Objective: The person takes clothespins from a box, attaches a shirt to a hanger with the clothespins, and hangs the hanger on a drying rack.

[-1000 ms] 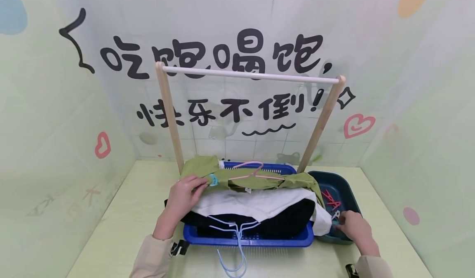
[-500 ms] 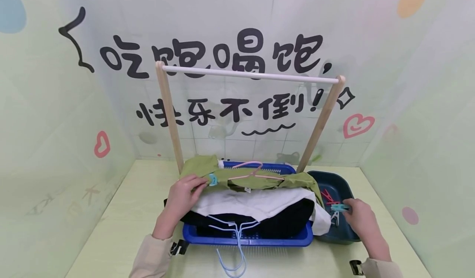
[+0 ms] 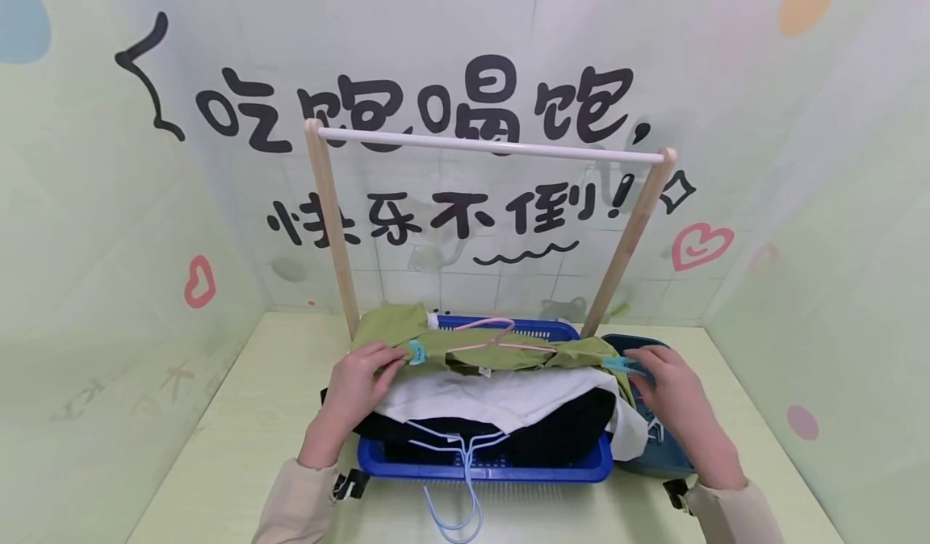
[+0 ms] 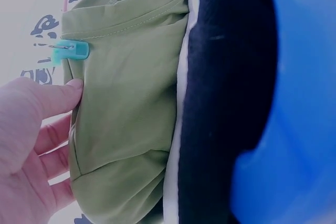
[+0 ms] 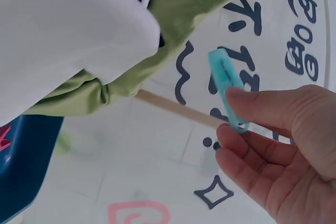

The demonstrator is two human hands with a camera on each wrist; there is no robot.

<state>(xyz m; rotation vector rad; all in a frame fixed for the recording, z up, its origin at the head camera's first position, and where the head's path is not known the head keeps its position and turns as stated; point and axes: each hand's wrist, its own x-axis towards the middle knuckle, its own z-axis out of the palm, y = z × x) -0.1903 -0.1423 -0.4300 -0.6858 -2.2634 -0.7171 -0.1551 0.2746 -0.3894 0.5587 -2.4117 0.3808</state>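
My left hand [image 3: 363,378] pinches the left part of a green shirt [image 4: 126,87], thumb in front and fingers behind the cloth. Just above that thumb, a teal clothespin [image 4: 75,49] is clipped on the shirt's edge beside one end of a pink hanger [image 3: 501,342]. Between thumb and fingers, my right hand [image 3: 672,387] holds another teal clothespin [image 5: 227,85]. In the right wrist view its tip stands apart from the cloth; the head view shows it close by the shirt's right shoulder. Under the green shirt lie a white garment [image 3: 501,395] and a black one [image 3: 559,435].
The garments lie over a blue basket [image 3: 538,473]. Light blue wire hangers [image 3: 468,479] hang over its front rim. A dark teal bin [image 3: 654,463] with clothespins stands at the right, partly behind my right hand. A wooden rack with a white rod [image 3: 487,145] rises behind.
My right hand has lifted a teal clothespin out of the bin and moved it up and left to the shirt's right shoulder. The left hand has stayed in place.
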